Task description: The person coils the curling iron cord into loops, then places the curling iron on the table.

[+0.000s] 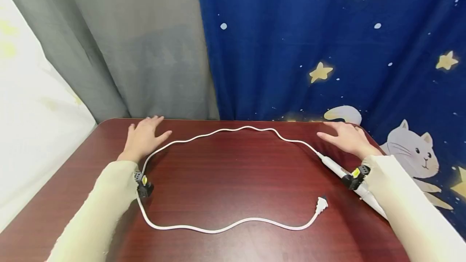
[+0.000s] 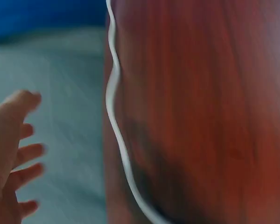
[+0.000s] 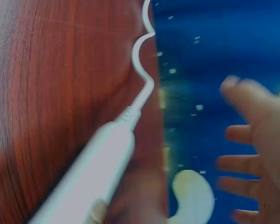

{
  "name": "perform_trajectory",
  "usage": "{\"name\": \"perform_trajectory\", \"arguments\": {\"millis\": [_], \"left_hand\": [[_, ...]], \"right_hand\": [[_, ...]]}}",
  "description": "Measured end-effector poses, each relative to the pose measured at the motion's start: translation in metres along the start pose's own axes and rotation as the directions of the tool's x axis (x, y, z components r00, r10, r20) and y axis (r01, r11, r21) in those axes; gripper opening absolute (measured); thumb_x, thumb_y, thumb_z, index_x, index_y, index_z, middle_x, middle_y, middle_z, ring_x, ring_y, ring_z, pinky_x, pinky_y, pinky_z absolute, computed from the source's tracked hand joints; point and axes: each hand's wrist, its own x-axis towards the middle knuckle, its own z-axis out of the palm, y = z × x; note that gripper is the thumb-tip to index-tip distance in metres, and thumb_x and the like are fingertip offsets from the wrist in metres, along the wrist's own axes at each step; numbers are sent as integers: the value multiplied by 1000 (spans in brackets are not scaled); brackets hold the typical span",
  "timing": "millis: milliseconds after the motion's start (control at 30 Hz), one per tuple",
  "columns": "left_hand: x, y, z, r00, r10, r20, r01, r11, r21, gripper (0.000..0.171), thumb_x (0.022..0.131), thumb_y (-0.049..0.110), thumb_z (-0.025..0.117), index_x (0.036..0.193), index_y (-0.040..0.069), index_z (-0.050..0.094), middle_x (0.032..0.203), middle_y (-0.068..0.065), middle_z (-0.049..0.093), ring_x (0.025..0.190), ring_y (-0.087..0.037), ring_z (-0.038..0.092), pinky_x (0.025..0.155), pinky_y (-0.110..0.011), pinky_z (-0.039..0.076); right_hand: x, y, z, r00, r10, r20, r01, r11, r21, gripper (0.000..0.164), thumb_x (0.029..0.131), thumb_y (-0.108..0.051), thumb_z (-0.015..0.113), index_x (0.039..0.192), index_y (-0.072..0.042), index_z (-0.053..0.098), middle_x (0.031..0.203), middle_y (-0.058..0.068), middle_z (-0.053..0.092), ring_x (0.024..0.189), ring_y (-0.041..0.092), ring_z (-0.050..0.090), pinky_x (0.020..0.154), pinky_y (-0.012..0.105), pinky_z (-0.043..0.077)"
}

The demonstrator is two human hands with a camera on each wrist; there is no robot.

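A long white cord (image 1: 214, 231) runs in a wide loop over the dark red table, from a white plug (image 1: 322, 204) to a slim white corded appliance (image 1: 333, 166) at the right. My left hand (image 1: 142, 137) hovers with fingers spread near the far left of the table, just outside the cord's curve. My right hand (image 1: 347, 136) is held out above the far right corner, beyond the appliance's cord end, thumb apart. Both hands hold nothing. The right sleeve and wrist camera hide part of the appliance. In the right wrist view the appliance (image 3: 95, 172) lies to the left of the hand.
The wooden table (image 1: 233, 181) has its far edge against a grey curtain (image 1: 156, 60) and a blue curtain (image 1: 276, 60) with stars and a cat. A white cloth (image 1: 32, 104) hangs along the left side.
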Motion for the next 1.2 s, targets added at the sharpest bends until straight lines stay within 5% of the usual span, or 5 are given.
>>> {"name": "perform_trajectory", "arguments": {"millis": [167,533,833,1000,1200], "left_hand": [[20,44,5,997,73,-4,-73,984,-163,36,89,28,57,116,5,62,109,-18,62,95,-34,58,76,-50,44],[60,145,48,978,206,32,-172,883,-437,27,85,21,63,105,4,68,96,-9,68,93,-22,62,82,-36,46],[76,225,85,956,284,77,-190,796,-575,24,83,17,66,102,4,69,95,-7,68,88,-15,63,80,-29,47],[81,260,103,939,319,126,-191,791,-581,23,83,16,66,103,5,69,95,-5,68,89,-14,63,80,-26,46],[87,287,117,911,349,220,-213,855,-473,25,82,18,66,106,10,68,99,-3,68,93,-12,61,82,-29,45]], "right_hand": [[-27,7,-21,1000,-26,-16,27,998,60,61,90,-51,49,125,-1,52,115,23,58,104,39,54,83,55,39],[-92,23,-30,996,-81,-22,82,996,43,49,90,-38,56,120,1,56,98,13,66,91,31,61,76,51,44],[-141,39,-25,998,-33,-54,33,999,3,43,89,-37,59,117,-4,59,89,2,67,87,29,62,71,49,45],[-157,47,-15,999,5,-35,-5,1000,1,43,88,-36,60,117,-5,59,87,-1,67,83,24,62,69,47,46],[-172,54,-2,998,40,-44,-40,999,-11,43,86,-37,63,115,-6,61,85,-4,66,78,15,61,63,37,47]]}}
